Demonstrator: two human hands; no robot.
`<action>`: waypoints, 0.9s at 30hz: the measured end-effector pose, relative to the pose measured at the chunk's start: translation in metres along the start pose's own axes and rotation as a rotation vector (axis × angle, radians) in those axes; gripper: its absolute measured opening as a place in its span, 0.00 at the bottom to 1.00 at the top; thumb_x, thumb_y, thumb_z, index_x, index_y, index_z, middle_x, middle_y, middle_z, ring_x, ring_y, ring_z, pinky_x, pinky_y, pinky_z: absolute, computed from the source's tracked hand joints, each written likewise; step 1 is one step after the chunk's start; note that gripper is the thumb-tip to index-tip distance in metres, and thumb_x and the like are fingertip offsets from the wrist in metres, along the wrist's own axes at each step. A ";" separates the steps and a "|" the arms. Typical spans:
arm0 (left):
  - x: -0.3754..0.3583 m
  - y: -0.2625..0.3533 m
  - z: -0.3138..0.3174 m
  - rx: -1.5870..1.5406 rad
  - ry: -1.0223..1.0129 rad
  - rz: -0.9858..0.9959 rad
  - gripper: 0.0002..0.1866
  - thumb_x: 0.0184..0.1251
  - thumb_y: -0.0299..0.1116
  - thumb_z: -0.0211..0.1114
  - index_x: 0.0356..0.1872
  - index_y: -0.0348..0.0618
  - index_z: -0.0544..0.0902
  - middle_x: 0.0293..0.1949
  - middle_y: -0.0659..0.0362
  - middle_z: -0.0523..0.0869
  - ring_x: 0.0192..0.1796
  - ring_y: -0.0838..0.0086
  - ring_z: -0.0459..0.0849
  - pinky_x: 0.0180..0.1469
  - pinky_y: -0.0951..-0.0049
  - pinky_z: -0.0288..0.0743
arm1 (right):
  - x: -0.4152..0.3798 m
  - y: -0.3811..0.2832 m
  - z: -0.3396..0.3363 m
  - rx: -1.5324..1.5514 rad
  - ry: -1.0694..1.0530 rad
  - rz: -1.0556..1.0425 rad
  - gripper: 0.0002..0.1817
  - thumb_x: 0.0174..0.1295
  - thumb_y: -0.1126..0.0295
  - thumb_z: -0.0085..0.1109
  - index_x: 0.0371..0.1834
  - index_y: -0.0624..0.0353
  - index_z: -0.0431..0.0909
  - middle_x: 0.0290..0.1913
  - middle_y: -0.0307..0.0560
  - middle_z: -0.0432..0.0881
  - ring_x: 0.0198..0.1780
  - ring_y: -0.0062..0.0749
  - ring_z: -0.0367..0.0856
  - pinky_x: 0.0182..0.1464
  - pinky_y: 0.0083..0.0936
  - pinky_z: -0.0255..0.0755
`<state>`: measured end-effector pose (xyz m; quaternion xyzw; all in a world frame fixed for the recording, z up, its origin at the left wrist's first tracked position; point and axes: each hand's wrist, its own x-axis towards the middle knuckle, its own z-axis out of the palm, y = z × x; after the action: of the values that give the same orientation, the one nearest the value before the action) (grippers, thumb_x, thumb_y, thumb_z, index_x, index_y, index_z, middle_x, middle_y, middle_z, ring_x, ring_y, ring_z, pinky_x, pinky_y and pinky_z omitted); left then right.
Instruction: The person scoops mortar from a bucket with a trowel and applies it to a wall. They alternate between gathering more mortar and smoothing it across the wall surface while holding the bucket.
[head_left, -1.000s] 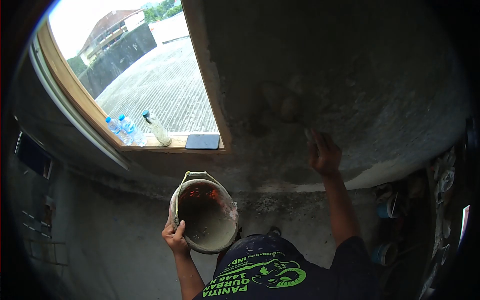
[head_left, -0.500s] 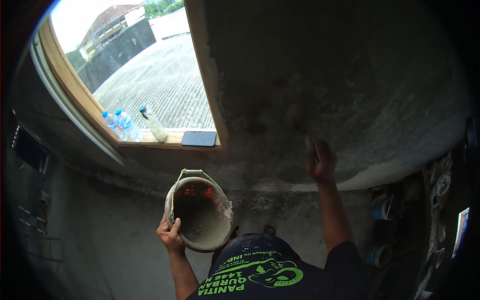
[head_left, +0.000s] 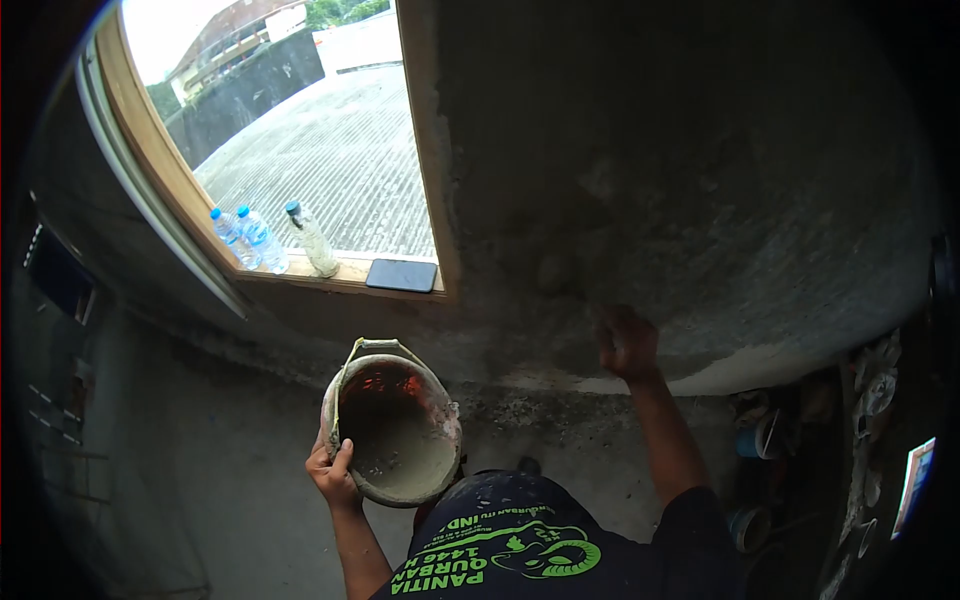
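My left hand (head_left: 335, 475) grips the rim of a bucket (head_left: 447, 425), thumb over the edge and fingers around its outside wall. The bucket is tilted so its mouth faces me, and grey wet mortar (head_left: 405, 465) lies in the bottom. Its handle (head_left: 375, 344) stands up at the far side. Against the dark plastered wall (head_left: 560, 240), my right hand (head_left: 628, 345) is closed in a fist-like grip. Whatever it holds is lost in the shadow.
To the left, a wooden window frame (head_left: 428, 150) carries plastic bottles (head_left: 262, 243) and a phone (head_left: 401, 275) on its sill. At the right stand a blue bucket (head_left: 750, 441) and another bucket (head_left: 748, 528). Rough concrete floor (head_left: 240, 450) lies below.
My right hand has moved down and slightly left along the wall, its wrist turned. The bucket in my left hand has shifted slightly left in view.
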<state>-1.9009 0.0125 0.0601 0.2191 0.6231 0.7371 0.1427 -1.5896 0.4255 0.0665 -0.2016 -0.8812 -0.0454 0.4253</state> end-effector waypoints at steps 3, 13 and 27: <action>-0.001 -0.006 -0.007 0.033 0.014 -0.027 0.21 0.67 0.19 0.66 0.60 0.18 0.86 0.68 0.43 0.86 0.66 0.62 0.86 0.72 0.66 0.74 | 0.071 -0.026 -0.003 0.051 0.165 0.062 0.23 0.67 0.64 0.72 0.67 0.47 0.86 0.44 0.46 0.89 0.36 0.43 0.92 0.35 0.36 0.86; -0.010 -0.001 -0.012 0.040 0.037 -0.011 0.21 0.67 0.19 0.64 0.59 0.19 0.88 0.69 0.44 0.85 0.68 0.61 0.86 0.73 0.65 0.74 | 0.003 -0.008 0.028 -0.216 -0.117 -0.052 0.28 0.67 0.59 0.70 0.72 0.30 0.84 0.48 0.43 0.88 0.39 0.40 0.92 0.38 0.39 0.88; -0.002 0.007 0.007 0.016 0.098 0.001 0.16 0.66 0.20 0.66 0.51 0.19 0.90 0.62 0.46 0.89 0.60 0.65 0.88 0.63 0.70 0.77 | -0.076 0.059 -0.015 -0.159 0.014 0.334 0.25 0.69 0.65 0.66 0.70 0.48 0.84 0.47 0.54 0.89 0.38 0.53 0.92 0.37 0.44 0.87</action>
<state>-1.8952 0.0165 0.0673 0.1843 0.6351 0.7420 0.1099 -1.5130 0.4516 0.0126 -0.3777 -0.8260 -0.0454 0.4159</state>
